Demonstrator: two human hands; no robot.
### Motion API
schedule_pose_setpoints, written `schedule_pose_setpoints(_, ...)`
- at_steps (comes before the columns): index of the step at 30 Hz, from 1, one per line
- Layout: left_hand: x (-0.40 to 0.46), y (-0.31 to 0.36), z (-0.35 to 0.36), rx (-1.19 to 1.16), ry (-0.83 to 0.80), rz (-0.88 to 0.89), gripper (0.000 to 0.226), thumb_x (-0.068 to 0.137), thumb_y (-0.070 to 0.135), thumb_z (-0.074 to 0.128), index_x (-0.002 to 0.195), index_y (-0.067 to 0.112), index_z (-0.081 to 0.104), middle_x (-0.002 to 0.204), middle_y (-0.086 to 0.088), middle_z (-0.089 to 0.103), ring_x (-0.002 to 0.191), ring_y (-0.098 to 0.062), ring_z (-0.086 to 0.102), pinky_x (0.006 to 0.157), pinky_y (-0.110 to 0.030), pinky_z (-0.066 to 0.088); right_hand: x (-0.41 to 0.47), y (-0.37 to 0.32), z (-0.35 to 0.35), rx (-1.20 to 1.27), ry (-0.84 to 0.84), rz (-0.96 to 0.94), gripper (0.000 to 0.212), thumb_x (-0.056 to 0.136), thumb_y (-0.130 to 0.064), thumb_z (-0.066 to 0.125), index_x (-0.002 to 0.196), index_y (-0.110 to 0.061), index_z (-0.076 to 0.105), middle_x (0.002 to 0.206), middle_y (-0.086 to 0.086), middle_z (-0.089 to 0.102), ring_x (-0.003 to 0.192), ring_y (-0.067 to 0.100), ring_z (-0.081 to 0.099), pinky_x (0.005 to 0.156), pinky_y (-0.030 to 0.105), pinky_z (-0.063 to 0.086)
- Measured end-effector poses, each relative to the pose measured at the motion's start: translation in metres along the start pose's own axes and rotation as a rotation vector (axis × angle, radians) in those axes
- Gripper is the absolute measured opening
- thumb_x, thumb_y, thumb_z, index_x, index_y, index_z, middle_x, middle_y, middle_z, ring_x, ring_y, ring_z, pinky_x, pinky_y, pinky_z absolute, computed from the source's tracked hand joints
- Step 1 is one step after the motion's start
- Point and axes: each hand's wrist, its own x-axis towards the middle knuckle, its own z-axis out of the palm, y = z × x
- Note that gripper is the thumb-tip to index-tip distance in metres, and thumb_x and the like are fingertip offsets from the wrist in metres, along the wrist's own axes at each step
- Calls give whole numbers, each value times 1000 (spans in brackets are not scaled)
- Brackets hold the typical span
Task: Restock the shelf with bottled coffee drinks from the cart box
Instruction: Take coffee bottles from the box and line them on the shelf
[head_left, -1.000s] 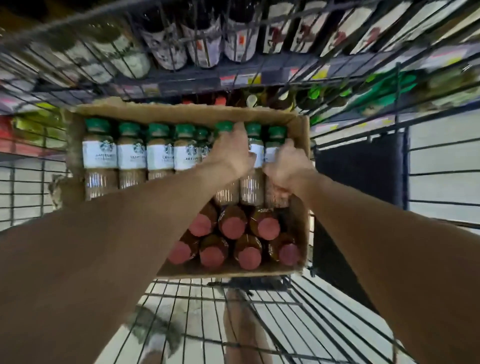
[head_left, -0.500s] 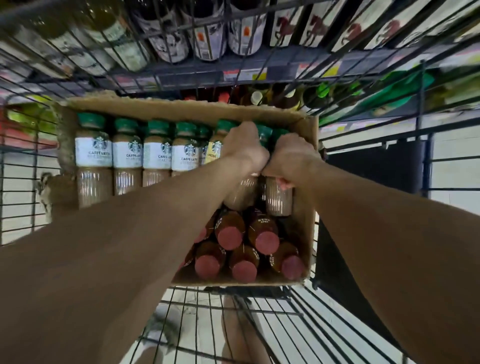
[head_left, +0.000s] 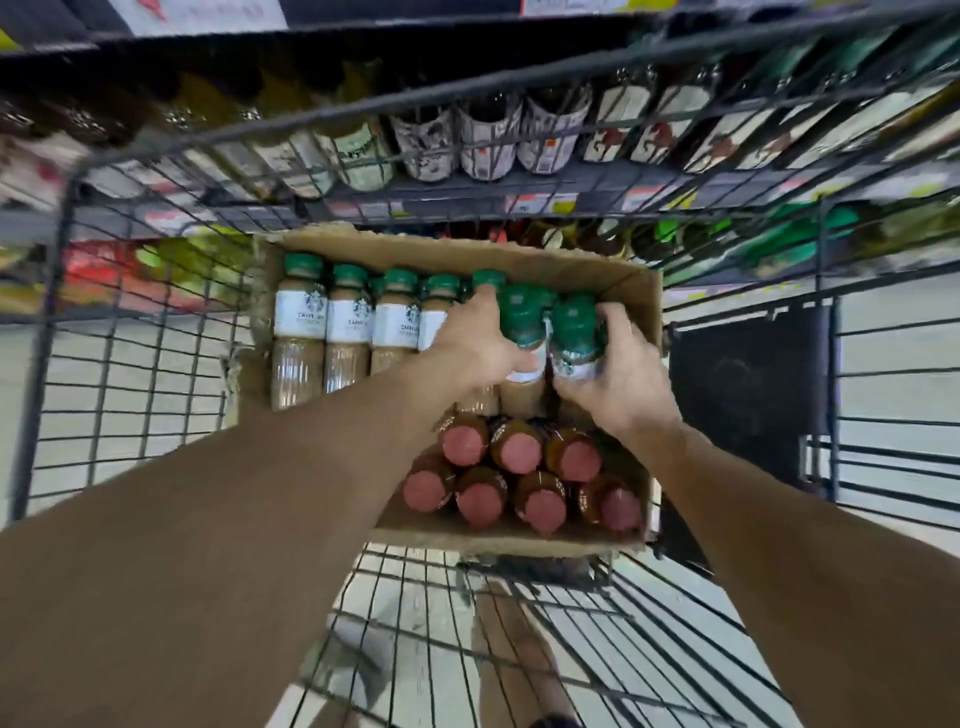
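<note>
An open cardboard box (head_left: 636, 291) sits in a black wire cart. It holds a row of green-capped coffee bottles (head_left: 300, 332) with white labels, and several pink-capped brown bottles (head_left: 517, 452) in front. My left hand (head_left: 475, 345) grips one green-capped bottle (head_left: 522, 322). My right hand (head_left: 618, 374) grips another green-capped bottle (head_left: 574, 330) beside it. Both bottles stand higher than the rest of the row, tilted toward me.
The wire cart's front rim (head_left: 467, 98) crosses the view above the box. Behind it, a store shelf (head_left: 519, 197) carries dark bottles with labels and price tags. More green and red products show on a lower shelf. Pale floor shows through the cart bottom.
Both hands have lifted their green-capped bottles up out of the row and toward me. The view has tilted and moved back from the box.
</note>
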Motion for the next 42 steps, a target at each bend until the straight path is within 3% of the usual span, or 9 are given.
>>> schedule_pose_setpoints(3,-27,-1,-19,-32,56,52,93,66,35,87,142,12,37,133,-7,55,122,-27,52,96,-33,45,-22,-24,-19,191,33,-51,69,69,-24,84,125,-30,44,118,-1,63,112,20,60,94,38,50)
schedule_pose_setpoints(7,-73,-4,-72,-61,86,173,83,68,29,86,137,11,42,131,-7,57,123,-26,50,99,-33,43,-48,-79,-44,303,3,-123,69,71,-9,83,129,-23,48,108,-9,64,96,3,58,76,-3,39)
schedule_pose_setpoints(11,-130,-24,-142,-221,153,225,72,55,22,93,116,17,56,114,-3,66,107,-20,63,97,-39,50,-84,-158,-63,356,19,-276,68,70,-6,82,129,-17,49,113,-5,65,100,6,61,89,10,46)
schedule_pose_setpoints(14,-179,-45,-197,-325,208,284,71,46,27,94,107,21,57,111,-2,70,104,-18,66,97,-43,51,-116,-222,-66,396,33,-344,69,69,-6,83,127,-18,48,112,-8,62,101,2,58,85,4,42)
schedule_pose_setpoints(18,-258,-80,-276,-372,348,360,81,43,32,92,114,20,56,113,0,68,106,-17,64,96,-44,51,-165,-312,-60,440,69,-411,71,59,-25,91,115,-24,46,112,-5,63,103,14,62,93,43,52)
schedule_pose_setpoints(24,-373,-134,-382,-432,555,495,70,54,25,92,114,18,57,116,0,67,109,-16,63,100,-43,48,-248,-447,-62,454,114,-599,64,70,-15,87,119,-20,47,102,-20,56,89,-5,55,69,3,43)
schedule_pose_setpoints(30,-468,-169,-476,-383,742,591,85,41,53,84,117,22,60,114,7,68,106,-11,65,96,-39,51,-311,-567,-65,440,152,-800,68,73,-22,86,129,-24,47,121,-11,59,107,5,58,92,25,48)
schedule_pose_setpoints(36,-509,-185,-553,-340,868,631,71,49,47,85,112,24,62,107,8,71,100,-10,66,92,-41,53,-327,-651,-66,500,155,-888,68,75,-24,84,131,-28,45,110,-21,58,98,-7,58,73,10,47)
schedule_pose_setpoints(42,-498,-189,-615,-281,979,676,48,63,38,83,106,24,69,97,10,73,92,-8,68,87,-39,55,-297,-714,-61,530,183,-958,74,77,-29,82,139,-28,42,116,-17,59,101,-4,58,78,14,47)
